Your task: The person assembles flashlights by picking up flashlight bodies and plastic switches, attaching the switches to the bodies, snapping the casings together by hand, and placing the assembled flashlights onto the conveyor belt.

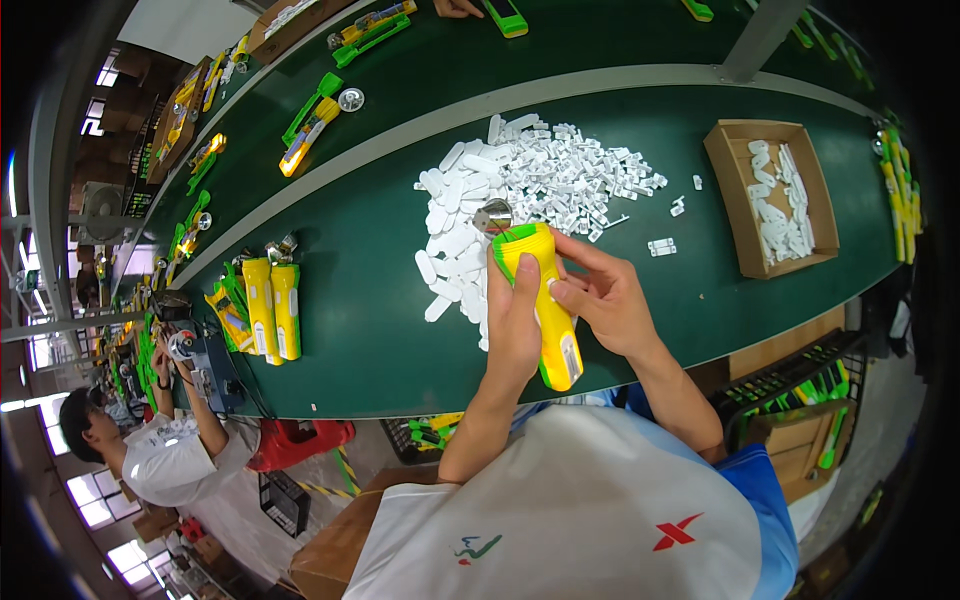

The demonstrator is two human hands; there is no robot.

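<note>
In the foreground, a white-and-blue shirt fills the lower edge. Above it, over the near side of the green counter, the flashlight body is held upright and slightly tilted between both hands. It is glossy yellow and tapered, with a flared head rimmed in bright green, a green edge along its tail and a pale label low on the front. A round silvery reflector sits outside the head, just beside its mouth. The left hand has its grip closed around the body, thumb laid along the front. The right hand bends its fingers against the opposite side; its grip is partly closed, and whether anything is pinched there cannot be told.

Beyond lie heaped white oval pieces and smaller white parts. To the right stands a cardboard tray of white pieces; to the left, yellow flashlights stand side by side, with a seated co-worker farther out. Behind a grey rail, an opened flashlight lies near a loose reflector.
</note>
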